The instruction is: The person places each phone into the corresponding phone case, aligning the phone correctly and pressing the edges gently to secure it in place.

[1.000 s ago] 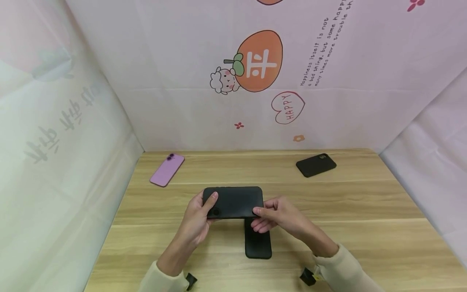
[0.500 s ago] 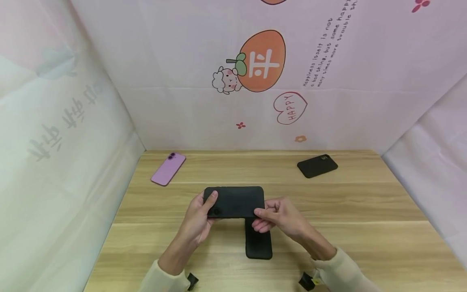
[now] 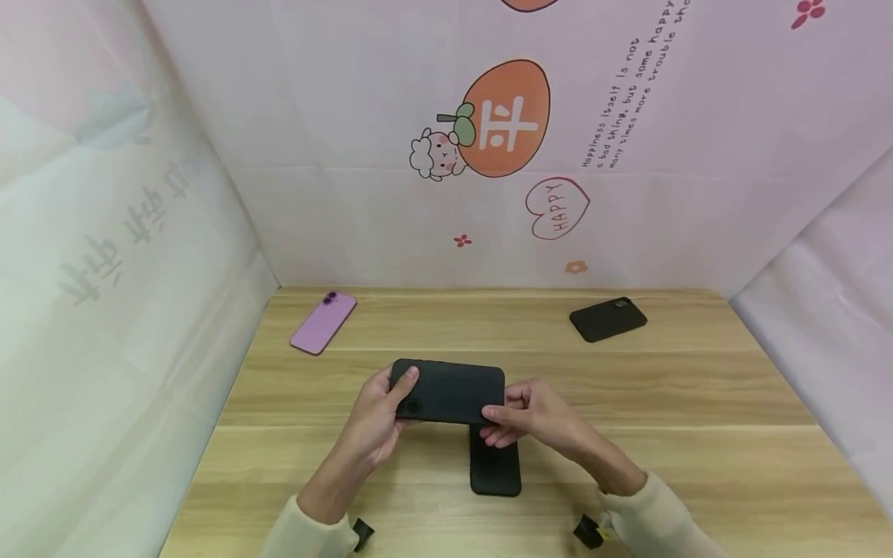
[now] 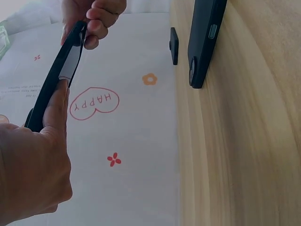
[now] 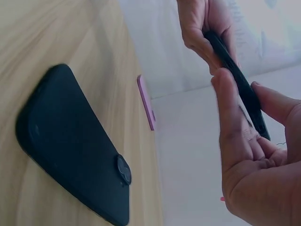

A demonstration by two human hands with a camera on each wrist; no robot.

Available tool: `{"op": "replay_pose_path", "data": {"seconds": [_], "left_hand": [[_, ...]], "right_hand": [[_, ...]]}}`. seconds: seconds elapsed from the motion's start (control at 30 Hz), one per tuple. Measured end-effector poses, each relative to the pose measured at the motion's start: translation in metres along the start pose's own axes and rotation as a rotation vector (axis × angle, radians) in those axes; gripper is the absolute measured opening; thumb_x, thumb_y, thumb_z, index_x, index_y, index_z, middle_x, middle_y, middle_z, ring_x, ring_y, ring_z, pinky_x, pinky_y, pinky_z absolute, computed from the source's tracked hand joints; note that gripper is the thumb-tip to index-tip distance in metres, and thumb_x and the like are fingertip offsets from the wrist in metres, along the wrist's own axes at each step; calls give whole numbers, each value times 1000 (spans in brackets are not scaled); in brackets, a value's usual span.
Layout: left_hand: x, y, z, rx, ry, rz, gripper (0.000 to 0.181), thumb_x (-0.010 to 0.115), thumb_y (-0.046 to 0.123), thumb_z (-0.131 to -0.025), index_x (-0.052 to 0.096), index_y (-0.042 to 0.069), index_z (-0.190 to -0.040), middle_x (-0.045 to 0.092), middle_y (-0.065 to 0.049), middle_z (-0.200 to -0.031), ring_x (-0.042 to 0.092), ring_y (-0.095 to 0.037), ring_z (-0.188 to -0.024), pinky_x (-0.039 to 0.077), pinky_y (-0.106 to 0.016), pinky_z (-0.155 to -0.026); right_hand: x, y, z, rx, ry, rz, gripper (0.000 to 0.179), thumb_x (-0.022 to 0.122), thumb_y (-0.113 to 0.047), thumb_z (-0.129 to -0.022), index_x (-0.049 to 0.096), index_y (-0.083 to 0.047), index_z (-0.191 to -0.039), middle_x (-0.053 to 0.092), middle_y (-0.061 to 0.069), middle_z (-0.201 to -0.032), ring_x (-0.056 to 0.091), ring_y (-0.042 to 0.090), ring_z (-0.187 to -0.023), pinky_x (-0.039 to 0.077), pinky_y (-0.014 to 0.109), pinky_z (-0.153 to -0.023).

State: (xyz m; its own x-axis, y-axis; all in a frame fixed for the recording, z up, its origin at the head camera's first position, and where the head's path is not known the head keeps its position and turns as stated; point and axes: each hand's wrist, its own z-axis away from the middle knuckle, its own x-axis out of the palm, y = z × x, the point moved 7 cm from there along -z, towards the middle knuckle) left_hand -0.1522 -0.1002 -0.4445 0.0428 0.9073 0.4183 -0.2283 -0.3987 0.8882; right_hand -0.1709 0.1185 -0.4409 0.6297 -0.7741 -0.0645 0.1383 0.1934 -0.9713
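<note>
- Sleeves (image 3: 309,532), cream, sit nearest, well behind the grip, with a small black block (image 3: 588,532) beside each cuff.
- Black phone (image 3: 495,473) lying on the table (image 3: 684,418), lower than the grip and just on its near side; the right hand and held piece hide its far end.
- Left hand (image 3: 377,418) grips one end of the phone-shaped held piece (image 3: 452,392), thumb on the upper face near the camera bump (image 3: 414,407).
- Right hand (image 3: 536,415) pinches the opposite end at its near corner, thumb above, fingers beneath.
- Held piece spans both hands, raised off the table, camera side up. From the left wrist, a thin dark edge (image 4: 80,54) stands apart from its body near the right hand, a pale patch (image 4: 70,62) between; I cannot tell whether it is a case lip.
- Working that edge seems the step in hand: best to brace with the left hand, ease around the corner gradually, and avoid twisting or dropping anything onto the phone below.
- Beyond the left hand, well apart, lies a purple phone (image 3: 323,323); beyond the right, another black phone (image 3: 608,319).
- Printed cloth (image 3: 335,225) stands farthest.
</note>
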Motion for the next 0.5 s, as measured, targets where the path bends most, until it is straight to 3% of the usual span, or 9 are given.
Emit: {"op": "replay_pose_path", "data": {"seconds": [0.1, 0.23, 0.3, 0.37, 0.5], "left_hand": [[1, 1, 0, -10, -15, -28, 41, 51, 21, -114, 48, -7, -143, 58, -23, -138, 68, -25, -118, 62, -40, -94], [1, 1, 0, -17, -57, -60, 42, 50, 21, -114, 48, -9, -143, 61, -21, -134, 70, -24, -116, 62, -39, -94], [2, -1, 0, -24, -87, -82, 41, 50, 20, -114, 48, -9, -144, 64, -19, -131, 71, -24, -113, 63, -39, -93], [3, -3, 0, -35, -120, -107, 41, 51, 20, -114, 50, -10, -142, 67, -17, -126, 73, -25, -109, 63, -39, -91], [6, -8, -2, -59, -181, -155, 39, 54, 22, -113, 56, -10, -136, 72, -13, -119, 75, -24, -105, 64, -39, -90]], "right_hand": [[-5, -4, -1, -19, 43, 66, 28, 74, -18, -101, 60, 3, -90, 75, 13, -83, 78, 32, -84, 65, 48, -82], [-11, -12, -4, -46, 107, 226, 26, 77, -22, -99, 64, 1, -101, 61, -2, -77, 65, 16, -71, 63, 32, -74], [-12, -17, -7, -61, 120, 311, 27, 78, -23, -99, 69, 0, -109, 64, -2, -81, 60, 12, -72, 58, 26, -70], [-10, -21, -10, -76, 111, 362, 29, 78, -23, -98, 74, -4, -119, 73, 1, -95, 65, 12, -81, 56, 23, -71], [-3, -28, -17, -115, 47, 420, 23, 78, -20, -98, 76, -4, -116, 76, 3, -102, 70, 15, -92, 58, 23, -77]]}}
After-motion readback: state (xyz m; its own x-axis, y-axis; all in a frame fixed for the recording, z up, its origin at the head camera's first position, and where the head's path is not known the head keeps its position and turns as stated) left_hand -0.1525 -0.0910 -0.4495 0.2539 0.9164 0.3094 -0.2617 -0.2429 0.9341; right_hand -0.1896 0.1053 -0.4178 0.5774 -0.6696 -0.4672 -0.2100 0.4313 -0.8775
